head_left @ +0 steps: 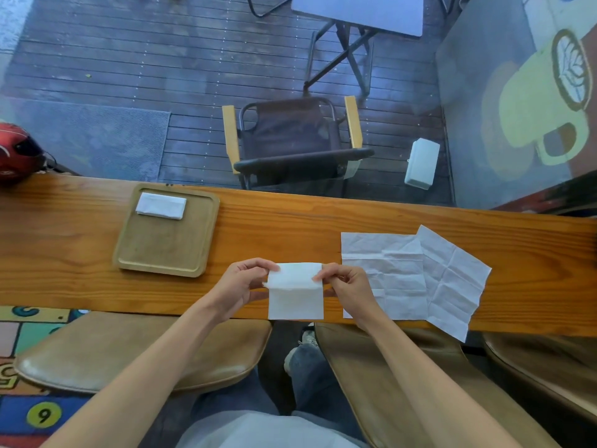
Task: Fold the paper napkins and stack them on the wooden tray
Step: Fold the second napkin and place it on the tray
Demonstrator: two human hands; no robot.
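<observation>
A white paper napkin lies at the near edge of the wooden counter, its top part folded over toward me. My left hand pinches the fold's left corner and my right hand pinches its right corner. The wooden tray sits to the left on the counter, with one folded napkin lying at its far end. Two unfolded napkins lie flat to the right: one beside my right hand, the other overlapping it and hanging over the counter's near edge.
The long wooden counter runs left to right in front of a glass pane. A red helmet rests at its far left end. Brown stool seats stand below the near edge. Beyond the glass is a chair.
</observation>
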